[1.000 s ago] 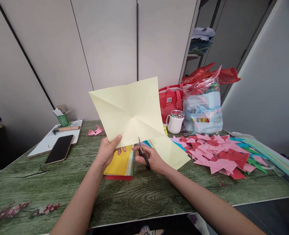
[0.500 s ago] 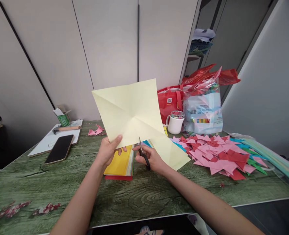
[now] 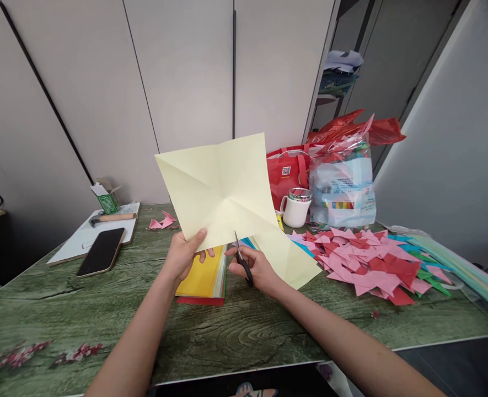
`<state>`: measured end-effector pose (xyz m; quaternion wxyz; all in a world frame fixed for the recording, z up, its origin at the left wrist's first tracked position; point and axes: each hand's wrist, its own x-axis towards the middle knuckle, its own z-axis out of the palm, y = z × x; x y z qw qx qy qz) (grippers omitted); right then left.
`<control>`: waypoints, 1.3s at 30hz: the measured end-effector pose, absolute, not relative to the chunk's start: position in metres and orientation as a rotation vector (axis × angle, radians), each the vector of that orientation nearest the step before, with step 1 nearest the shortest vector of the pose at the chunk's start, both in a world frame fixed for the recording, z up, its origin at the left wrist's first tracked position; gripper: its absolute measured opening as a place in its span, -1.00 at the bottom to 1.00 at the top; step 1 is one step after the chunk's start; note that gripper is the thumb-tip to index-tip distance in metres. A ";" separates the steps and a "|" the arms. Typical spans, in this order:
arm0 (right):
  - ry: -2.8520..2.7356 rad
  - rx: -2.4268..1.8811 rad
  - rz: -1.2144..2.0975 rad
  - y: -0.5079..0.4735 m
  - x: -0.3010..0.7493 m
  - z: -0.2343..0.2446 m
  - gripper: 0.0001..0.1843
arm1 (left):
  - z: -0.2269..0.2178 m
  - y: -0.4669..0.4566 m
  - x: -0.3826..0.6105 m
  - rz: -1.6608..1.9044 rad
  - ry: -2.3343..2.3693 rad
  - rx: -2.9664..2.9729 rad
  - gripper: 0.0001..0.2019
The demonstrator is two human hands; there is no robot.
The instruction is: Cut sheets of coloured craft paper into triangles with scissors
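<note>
My left hand [image 3: 188, 255] pinches the lower left edge of a pale yellow sheet of paper [image 3: 223, 187], thumb in front and fingers behind. The sheet stands upright above the table, with diagonal creases meeting near its middle. In my right hand [image 3: 255, 269] is a pair of scissors [image 3: 244, 266] with dark handles, its blade tips at the sheet's lower edge. Past the blades, a pale yellow flap [image 3: 295, 262] hangs down to the right, and its lower corner is near the table. A stack of coloured paper [image 3: 200, 278], yellow on top, lies below my hands.
Pink and red folded paper pieces [image 3: 368, 259] are heaped at right. Behind them stand a white mug [image 3: 296, 209], a red bag [image 3: 285, 176] and a clear plastic bag [image 3: 343, 187]. At left are a phone [image 3: 101, 252], a hammer [image 3: 113, 218] and a green box [image 3: 106, 199].
</note>
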<state>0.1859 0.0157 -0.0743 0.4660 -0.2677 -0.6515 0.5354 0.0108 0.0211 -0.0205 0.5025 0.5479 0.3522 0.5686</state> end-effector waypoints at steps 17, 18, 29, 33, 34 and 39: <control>-1.499 -0.633 1.358 0.014 0.183 -0.071 -0.50 | -0.024 0.022 0.011 1.343 0.826 1.412 -0.80; -1.497 -0.633 1.356 0.013 0.183 -0.070 -0.51 | -0.024 0.021 0.011 1.343 0.822 1.418 -0.81; -1.527 -0.676 1.288 0.014 0.183 -0.073 -0.61 | -0.024 0.022 0.011 1.328 0.830 1.445 -0.79; -1.548 -0.687 1.270 0.016 0.184 -0.077 -0.63 | -0.024 0.021 0.011 1.327 0.830 1.433 -0.80; -1.552 -0.685 1.268 0.016 0.184 -0.077 -0.63 | -0.024 0.021 0.011 1.327 0.823 1.433 -0.80; -1.548 -0.684 1.267 0.017 0.185 -0.080 -0.65 | -0.024 0.021 0.010 1.331 0.820 1.436 -0.81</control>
